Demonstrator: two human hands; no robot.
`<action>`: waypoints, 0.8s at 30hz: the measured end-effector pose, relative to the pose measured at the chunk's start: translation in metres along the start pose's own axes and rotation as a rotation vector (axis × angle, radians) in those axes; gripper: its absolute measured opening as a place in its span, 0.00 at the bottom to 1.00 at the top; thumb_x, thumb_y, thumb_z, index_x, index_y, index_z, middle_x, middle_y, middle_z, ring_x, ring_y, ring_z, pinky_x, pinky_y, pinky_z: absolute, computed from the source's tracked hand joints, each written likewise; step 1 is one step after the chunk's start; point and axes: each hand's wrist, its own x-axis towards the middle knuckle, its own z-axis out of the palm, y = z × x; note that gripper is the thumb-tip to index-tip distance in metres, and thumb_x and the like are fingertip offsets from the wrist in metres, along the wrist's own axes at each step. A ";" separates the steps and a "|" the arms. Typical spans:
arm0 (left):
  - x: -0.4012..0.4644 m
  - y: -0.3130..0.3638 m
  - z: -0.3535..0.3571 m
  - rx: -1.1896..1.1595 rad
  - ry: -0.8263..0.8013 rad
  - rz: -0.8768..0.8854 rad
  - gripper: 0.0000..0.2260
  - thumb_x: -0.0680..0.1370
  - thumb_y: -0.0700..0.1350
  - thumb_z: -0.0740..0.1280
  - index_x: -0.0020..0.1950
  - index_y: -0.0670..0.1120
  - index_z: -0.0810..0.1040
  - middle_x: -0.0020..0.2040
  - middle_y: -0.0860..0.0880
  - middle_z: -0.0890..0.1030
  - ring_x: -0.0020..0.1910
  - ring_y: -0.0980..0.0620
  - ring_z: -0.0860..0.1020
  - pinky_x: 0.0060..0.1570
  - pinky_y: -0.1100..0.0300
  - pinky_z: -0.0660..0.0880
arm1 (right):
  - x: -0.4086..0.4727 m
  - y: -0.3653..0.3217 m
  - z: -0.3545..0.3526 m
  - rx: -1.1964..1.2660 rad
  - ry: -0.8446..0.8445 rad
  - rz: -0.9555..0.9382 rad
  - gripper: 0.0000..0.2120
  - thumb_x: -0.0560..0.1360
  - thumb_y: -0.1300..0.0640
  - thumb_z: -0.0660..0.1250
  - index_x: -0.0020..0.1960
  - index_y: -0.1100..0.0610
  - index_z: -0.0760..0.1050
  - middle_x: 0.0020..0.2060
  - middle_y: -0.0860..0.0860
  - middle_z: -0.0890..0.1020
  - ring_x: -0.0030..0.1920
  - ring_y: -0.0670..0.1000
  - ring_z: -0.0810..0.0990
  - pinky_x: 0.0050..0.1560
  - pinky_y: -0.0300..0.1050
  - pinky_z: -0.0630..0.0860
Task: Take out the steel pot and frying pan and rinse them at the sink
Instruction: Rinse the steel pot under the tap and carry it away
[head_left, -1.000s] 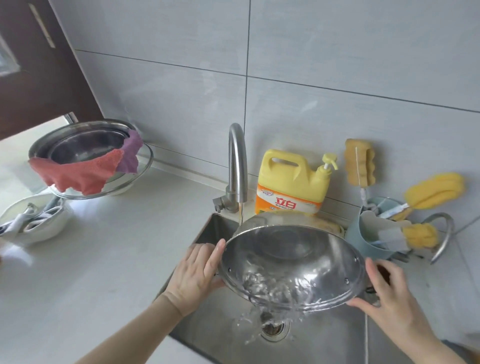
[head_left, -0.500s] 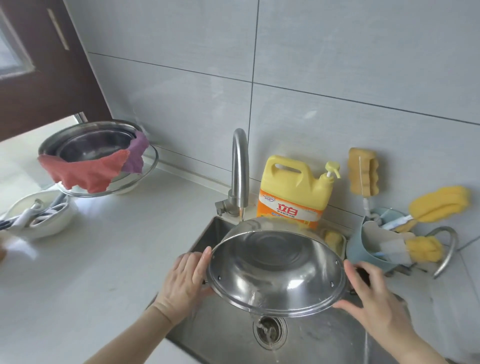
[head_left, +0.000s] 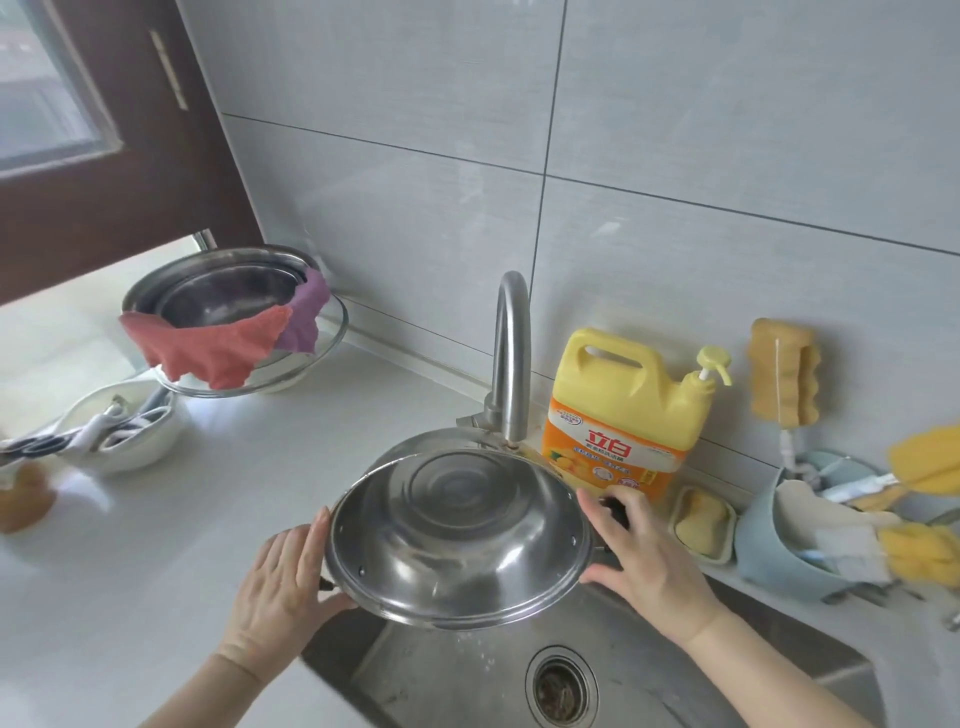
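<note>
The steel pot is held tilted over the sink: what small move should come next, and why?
Probably hold the pot tilted a moment longer over the sink. Both hands grip its rim, its inside looks emptied, and drops fall from the lower edge.

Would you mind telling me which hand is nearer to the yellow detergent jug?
The right hand, just below the yellow detergent jug; the left hand is across the steel pot.
</note>
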 end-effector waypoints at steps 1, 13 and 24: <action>0.002 0.000 0.001 -0.002 0.003 0.002 0.39 0.76 0.65 0.63 0.72 0.34 0.59 0.42 0.43 0.76 0.44 0.45 0.73 0.49 0.49 0.70 | 0.000 0.002 0.000 0.001 -0.004 0.005 0.69 0.52 0.49 0.86 0.79 0.47 0.43 0.57 0.55 0.69 0.48 0.51 0.79 0.37 0.44 0.81; 0.058 0.073 0.041 -0.165 -0.032 0.182 0.41 0.76 0.61 0.69 0.75 0.37 0.55 0.47 0.44 0.75 0.43 0.46 0.73 0.48 0.52 0.72 | -0.082 0.039 -0.042 0.019 0.000 0.299 0.52 0.64 0.36 0.72 0.79 0.42 0.47 0.56 0.56 0.70 0.40 0.56 0.83 0.28 0.46 0.80; 0.040 0.046 0.025 -0.116 -0.042 0.159 0.38 0.76 0.64 0.63 0.73 0.37 0.58 0.47 0.44 0.76 0.44 0.45 0.73 0.49 0.51 0.70 | -0.066 0.027 -0.025 -0.009 -0.022 0.275 0.72 0.45 0.49 0.86 0.79 0.44 0.46 0.55 0.55 0.70 0.38 0.52 0.83 0.29 0.40 0.77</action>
